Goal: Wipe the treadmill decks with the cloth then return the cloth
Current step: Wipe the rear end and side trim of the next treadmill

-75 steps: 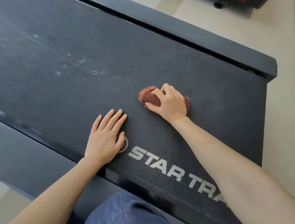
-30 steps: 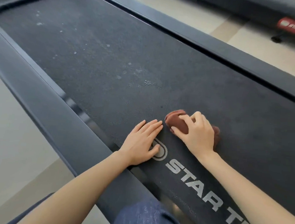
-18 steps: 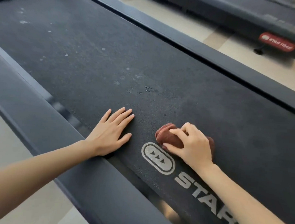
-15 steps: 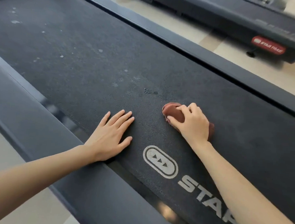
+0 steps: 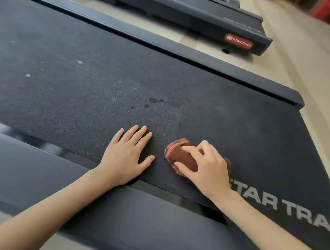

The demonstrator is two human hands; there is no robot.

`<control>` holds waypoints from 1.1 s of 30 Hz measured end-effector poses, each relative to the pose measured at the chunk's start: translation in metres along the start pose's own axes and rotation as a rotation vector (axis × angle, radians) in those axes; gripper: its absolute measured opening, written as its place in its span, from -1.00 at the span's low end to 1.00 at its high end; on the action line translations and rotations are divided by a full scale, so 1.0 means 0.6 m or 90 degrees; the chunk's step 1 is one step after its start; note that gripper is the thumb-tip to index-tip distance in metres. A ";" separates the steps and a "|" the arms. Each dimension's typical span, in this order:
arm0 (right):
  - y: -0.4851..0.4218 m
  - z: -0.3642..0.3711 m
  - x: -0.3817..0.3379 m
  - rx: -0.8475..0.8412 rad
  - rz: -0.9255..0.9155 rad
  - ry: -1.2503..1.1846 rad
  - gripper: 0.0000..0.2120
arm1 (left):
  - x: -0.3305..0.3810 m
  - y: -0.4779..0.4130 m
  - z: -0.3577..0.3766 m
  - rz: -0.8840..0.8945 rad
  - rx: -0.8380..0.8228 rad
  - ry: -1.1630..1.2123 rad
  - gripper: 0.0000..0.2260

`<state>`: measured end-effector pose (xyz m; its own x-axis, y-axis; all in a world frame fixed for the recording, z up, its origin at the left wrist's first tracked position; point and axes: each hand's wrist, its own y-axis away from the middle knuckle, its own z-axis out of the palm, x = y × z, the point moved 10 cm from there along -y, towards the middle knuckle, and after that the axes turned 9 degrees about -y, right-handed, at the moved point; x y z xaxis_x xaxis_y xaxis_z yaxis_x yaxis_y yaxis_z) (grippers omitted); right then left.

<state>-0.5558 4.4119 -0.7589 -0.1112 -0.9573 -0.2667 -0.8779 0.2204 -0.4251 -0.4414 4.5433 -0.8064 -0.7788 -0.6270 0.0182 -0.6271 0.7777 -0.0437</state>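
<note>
A black treadmill deck (image 5: 86, 83) fills most of the view, with pale specks and a few dark damp spots near its middle. A bunched reddish-brown cloth (image 5: 180, 155) lies on the belt close to the near edge, just left of the white STAR TRAC lettering. My right hand (image 5: 205, 168) is closed over the cloth and presses it onto the belt. My left hand (image 5: 126, 157) rests flat on the belt to the left of the cloth, fingers spread, holding nothing.
The near side rail (image 5: 100, 207) runs under my forearms, the far side rail (image 5: 182, 52) along the deck's other edge. A second treadmill (image 5: 203, 18) with a red logo badge stands beyond on the beige floor (image 5: 304, 74).
My right hand has drawn the cloth back toward the near edge, now covering the round logo. My left hand has stayed flat on the belt. The view has swung right, showing the deck's end.
</note>
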 end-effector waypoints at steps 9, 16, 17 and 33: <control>0.016 -0.004 -0.046 -0.045 -0.164 0.079 -0.63 | -0.002 0.004 -0.005 0.033 0.021 0.042 -0.32; -0.140 0.049 0.059 -0.021 -0.023 0.040 -0.65 | -0.025 0.004 -0.006 0.008 0.032 0.044 -0.43; -0.172 0.059 0.083 -0.013 0.014 0.046 -0.65 | -0.035 0.006 -0.004 0.008 0.026 0.038 -0.42; -0.219 0.129 -0.088 -0.067 -0.152 -0.060 -0.62 | -0.181 0.058 -0.011 -0.131 -0.028 0.040 -0.31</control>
<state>-0.3986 4.4483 -0.7560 0.1444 -0.9569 -0.2518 -0.9184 -0.0349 -0.3941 -0.3789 4.6390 -0.8033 -0.6331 -0.7694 0.0849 -0.7715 0.6361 0.0113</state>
